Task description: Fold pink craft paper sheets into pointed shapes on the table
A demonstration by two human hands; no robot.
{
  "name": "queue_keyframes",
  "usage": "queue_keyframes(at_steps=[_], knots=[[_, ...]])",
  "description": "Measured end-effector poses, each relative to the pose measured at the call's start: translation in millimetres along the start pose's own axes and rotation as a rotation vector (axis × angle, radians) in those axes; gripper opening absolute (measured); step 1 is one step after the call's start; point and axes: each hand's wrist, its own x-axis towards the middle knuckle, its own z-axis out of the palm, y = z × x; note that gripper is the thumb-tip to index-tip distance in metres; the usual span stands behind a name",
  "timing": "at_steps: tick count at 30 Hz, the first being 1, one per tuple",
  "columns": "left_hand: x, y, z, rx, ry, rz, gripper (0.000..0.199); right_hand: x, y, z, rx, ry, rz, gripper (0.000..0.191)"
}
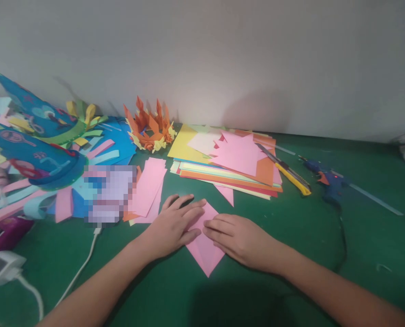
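Note:
A pink sheet of paper [207, 256] lies folded on the green table, turned like a diamond with one corner toward me. My left hand [177, 227] rests over its left side, fingers spread, the fingertips on the paper. From the right, my right hand [241, 238] presses stretched fingers down on the middle of the same sheet. The fingertips of both hands are close together there, and they hide part of the folds. Just left of my left hand lie pink paper strips [151, 186].
Behind the hands sits a stack of coloured paper [229, 179] with pink cut pieces and a yellow utility knife [294, 177]. A blue glue gun [332, 184] lies right. An orange paper crown [151, 127], blue cone hats [52, 159] and a cabled white device [4, 268] stand left.

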Motion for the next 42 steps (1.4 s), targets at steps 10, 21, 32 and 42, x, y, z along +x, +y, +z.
queue_keyframes(at_steps=[10, 21, 32, 42], knots=[[-3, -5, -10.8, -0.105, 0.034, -0.026, 0.024, -1, 1, 0, 0.018, -0.004, -0.003, 0.031], [-8, -13, -12.0, -0.146, 0.004, -0.107, 0.014, -2, 1, 1, 0.031, -0.014, 0.009, 0.032], [-14, -17, -27.6, -0.233, -0.092, -0.116, 0.01, -3, 3, 1, 0.04, -0.026, 0.006, 0.033], [-15, -17, -30.5, -0.274, -0.134, -0.072, 0.019, -1, 2, 0, 0.052, -0.009, 0.001, 0.031]])
